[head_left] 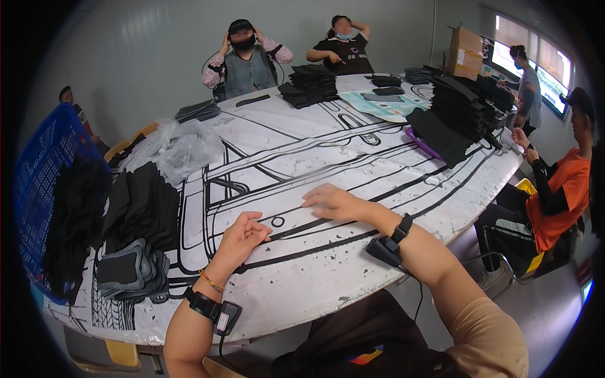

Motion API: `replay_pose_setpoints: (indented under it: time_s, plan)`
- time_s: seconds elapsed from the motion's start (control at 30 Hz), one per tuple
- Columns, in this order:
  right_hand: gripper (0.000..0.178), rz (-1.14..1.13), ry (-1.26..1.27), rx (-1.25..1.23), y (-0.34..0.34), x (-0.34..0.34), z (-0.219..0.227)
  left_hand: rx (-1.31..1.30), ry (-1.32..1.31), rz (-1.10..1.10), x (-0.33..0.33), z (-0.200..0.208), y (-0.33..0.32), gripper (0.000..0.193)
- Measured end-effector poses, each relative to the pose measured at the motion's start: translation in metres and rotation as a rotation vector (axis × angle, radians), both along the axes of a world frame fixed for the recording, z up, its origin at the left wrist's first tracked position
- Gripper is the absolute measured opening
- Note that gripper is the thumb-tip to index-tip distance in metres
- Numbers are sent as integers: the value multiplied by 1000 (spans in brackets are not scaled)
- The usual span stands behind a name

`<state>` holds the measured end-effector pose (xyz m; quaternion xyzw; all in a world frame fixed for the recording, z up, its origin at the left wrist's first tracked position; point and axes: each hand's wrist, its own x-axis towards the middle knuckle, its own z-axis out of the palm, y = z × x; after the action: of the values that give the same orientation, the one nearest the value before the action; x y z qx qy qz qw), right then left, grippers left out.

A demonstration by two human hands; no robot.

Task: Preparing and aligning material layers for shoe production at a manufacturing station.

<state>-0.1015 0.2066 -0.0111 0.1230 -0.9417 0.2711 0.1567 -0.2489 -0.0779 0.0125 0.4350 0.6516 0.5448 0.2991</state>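
My left hand (239, 239) hovers at or just above the white table (302, 264), its fingers loosely bent and apart, holding nothing. To its right, my right hand (335, 203) is stretched out palm down, slightly blurred, and also holds nothing; whether it touches the table I cannot tell. Left of my left hand lies a stack of folded black fabric pieces (142, 205). In front of that stack, nearer to me, sits a smaller pile of grey and black fabric pieces (132, 269). Both of my wrists wear a strapped black device with a cable.
A blue plastic basket (41, 176) with black fabric stands at the left. Behind the stack lies a clear plastic bag (179, 151). More black stacks (457, 113) rise at the far right beside a purple tray (423, 143). Several people are around the table, one in orange (558, 195) seated right.
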Motion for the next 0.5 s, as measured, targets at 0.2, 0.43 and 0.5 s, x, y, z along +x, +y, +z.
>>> replay_pose_setpoints:
  time_s: [0.2, 0.43, 0.5]
  plan:
    - [31, 4, 3, -8, 0, 0, 0, 18, 7, -11, -2, -4, 0, 36]
    - [32, 3, -22, -7, -1, 1, 1, 8, 16, -4, -1, -2, -1, 36]
    - [32, 2, -22, -8, -1, 1, 1, 10, 6, -6, -1, -2, 0, 37]
